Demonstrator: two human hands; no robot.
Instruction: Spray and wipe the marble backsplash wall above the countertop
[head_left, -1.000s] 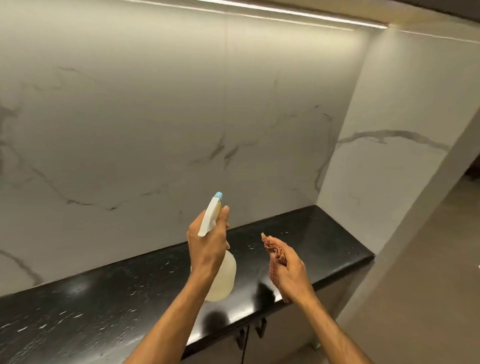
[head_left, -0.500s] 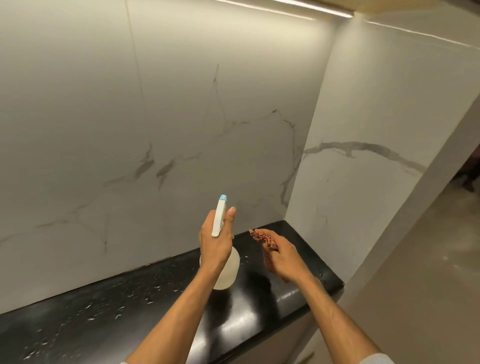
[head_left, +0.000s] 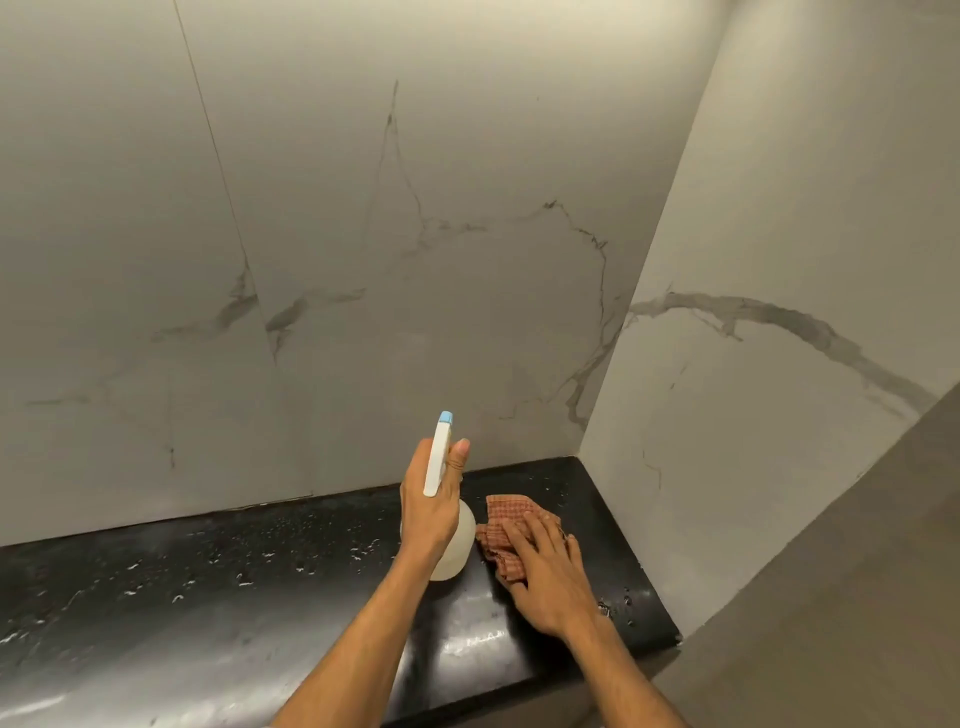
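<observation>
The white marble backsplash (head_left: 415, 260) with grey veins fills the upper view above a glossy black countertop (head_left: 208, 582). My left hand (head_left: 431, 512) grips a translucent spray bottle (head_left: 457, 551) with a white trigger head and blue nozzle tip, pointed up toward the wall. My right hand (head_left: 545, 571) lies flat, fingers spread, pressing a red checked cloth (head_left: 506, 525) onto the countertop just right of the bottle.
A marble side wall (head_left: 779, 364) meets the backsplash at the right corner and ends the countertop. Water droplets dot the black surface. A grey floor (head_left: 857, 597) lies beyond the counter's right end.
My right hand has dropped from mid-air and laid the cloth flat on the countertop. The view has shifted right and closer to the corner; the bottle stays raised in my left hand.
</observation>
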